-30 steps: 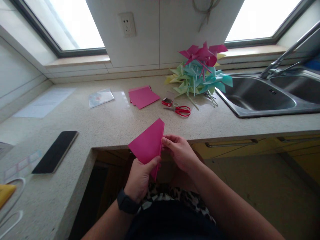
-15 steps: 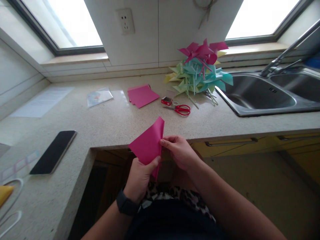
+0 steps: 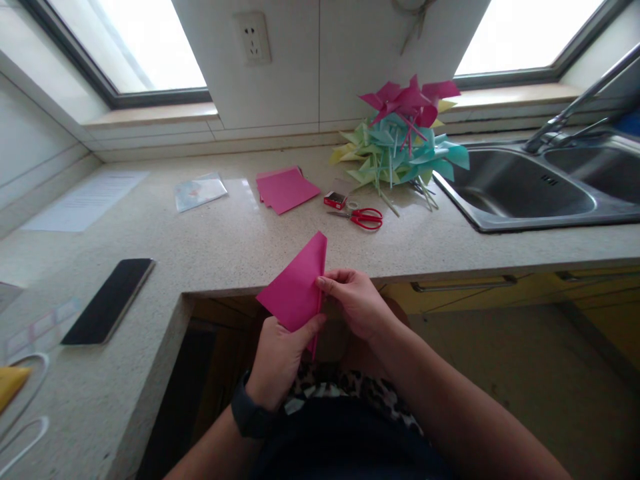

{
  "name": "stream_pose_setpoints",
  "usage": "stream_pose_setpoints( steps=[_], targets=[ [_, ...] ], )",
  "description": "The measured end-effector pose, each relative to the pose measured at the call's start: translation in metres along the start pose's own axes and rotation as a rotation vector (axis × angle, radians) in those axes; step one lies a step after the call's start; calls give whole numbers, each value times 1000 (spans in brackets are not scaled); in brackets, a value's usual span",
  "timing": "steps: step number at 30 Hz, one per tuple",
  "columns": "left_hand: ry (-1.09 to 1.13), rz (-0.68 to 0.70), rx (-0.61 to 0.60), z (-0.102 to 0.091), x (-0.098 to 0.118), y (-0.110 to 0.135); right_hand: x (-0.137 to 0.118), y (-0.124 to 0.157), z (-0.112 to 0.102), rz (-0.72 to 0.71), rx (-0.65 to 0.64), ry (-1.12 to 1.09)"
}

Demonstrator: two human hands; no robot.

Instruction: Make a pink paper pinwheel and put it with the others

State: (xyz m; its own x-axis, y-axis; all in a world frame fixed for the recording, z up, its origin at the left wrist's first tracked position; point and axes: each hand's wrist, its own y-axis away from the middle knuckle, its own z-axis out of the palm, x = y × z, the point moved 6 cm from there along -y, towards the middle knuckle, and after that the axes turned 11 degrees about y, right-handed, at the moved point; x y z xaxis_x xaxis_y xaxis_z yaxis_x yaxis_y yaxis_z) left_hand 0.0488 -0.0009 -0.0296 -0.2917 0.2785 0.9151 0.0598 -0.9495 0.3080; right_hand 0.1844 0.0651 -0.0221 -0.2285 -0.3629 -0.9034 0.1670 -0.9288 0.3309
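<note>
A sheet of pink paper, rolled or folded along its right edge, is held over the counter's front edge. My left hand, with a dark watch on its wrist, grips the lower part, thumb lying on top. At the right edge, my right hand pinches the paper between thumb and fingers. Beyond it on the counter lie a pile of pink paper sheets, red-handled scissors and a small red box. Paper pinwheels in pink, blue, green and yellow are heaped at the back right.
A black phone lies on the left counter, near a white cable. Farther back are a printed sheet and a clear plastic packet. A steel double sink with a tap is at right.
My left thumb has slid slightly toward the paper's rolled edge, and the right hand has shifted a little left. Both hands keep their grip; the view has moved slightly.
</note>
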Motion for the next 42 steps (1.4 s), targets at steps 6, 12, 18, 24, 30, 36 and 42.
stream_pose_setpoints(
  steps=[6,12,18,24,30,36,42],
  targets=[
    [-22,-1,-33,1,3,3,2,0,3,-20,-14,-35],
    [72,-26,-65,7,2,4,3,2,6,-18,-40,-63],
    [152,-76,-48,6,-1,8,-7,12,12,15,-204,-52],
    [135,-57,-76,7,-4,8,-5,15,12,36,-217,-43],
    [15,-8,-94,6,-1,9,1,11,11,35,-162,-47],
    [-150,69,-73,5,19,9,4,9,9,33,-98,-34],
    [-229,157,78,-4,32,7,5,6,8,-10,-1,-45]
  ],
)
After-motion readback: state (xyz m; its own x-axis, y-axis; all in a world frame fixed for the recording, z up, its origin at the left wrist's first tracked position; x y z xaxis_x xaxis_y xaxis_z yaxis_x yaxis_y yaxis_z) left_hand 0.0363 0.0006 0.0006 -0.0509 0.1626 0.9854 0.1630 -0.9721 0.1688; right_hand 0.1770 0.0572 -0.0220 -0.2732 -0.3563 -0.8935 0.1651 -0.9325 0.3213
